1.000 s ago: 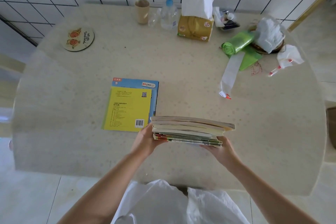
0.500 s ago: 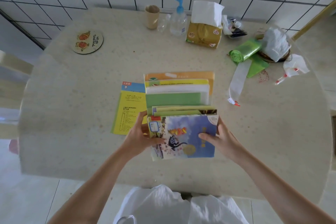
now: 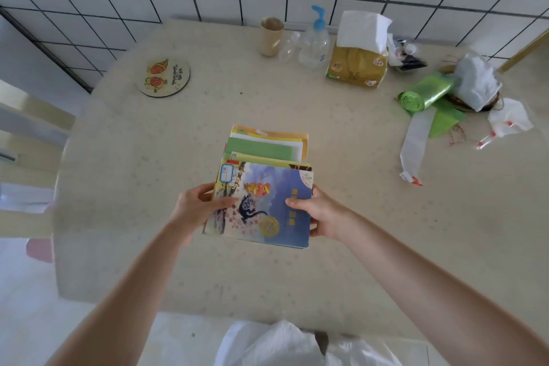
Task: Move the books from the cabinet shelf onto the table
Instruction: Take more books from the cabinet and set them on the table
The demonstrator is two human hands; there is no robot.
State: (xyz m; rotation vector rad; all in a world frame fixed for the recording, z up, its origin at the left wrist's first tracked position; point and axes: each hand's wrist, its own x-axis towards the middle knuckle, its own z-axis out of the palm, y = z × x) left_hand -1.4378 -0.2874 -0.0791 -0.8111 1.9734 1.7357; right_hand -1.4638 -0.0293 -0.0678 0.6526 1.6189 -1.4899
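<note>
Both of my hands hold a stack of thin picture books (image 3: 264, 187) over the middle of the beige table (image 3: 371, 246). The stack is tilted with its covers toward me. A blue cover with a black cat faces front, and green, white and orange books fan out behind it. My left hand (image 3: 196, 208) grips the left edge with the thumb on the cover. My right hand (image 3: 322, 214) grips the right edge the same way. I cannot tell whether the stack's lower edge touches the table. No cabinet shelf is in view.
Along the far edge by the tiled wall stand a cup (image 3: 271, 36), a pump bottle (image 3: 315, 38) and a tissue pack (image 3: 356, 64). A round coaster (image 3: 164, 77) lies far left. A green bag roll (image 3: 424, 93) and plastic wrappers (image 3: 414, 140) lie at the right. A chair (image 3: 29, 116) stands left of the table.
The stack went from flat and edge-on to tipped up with its covers showing. It shifted left over the yellow book on the table, which is now hidden.
</note>
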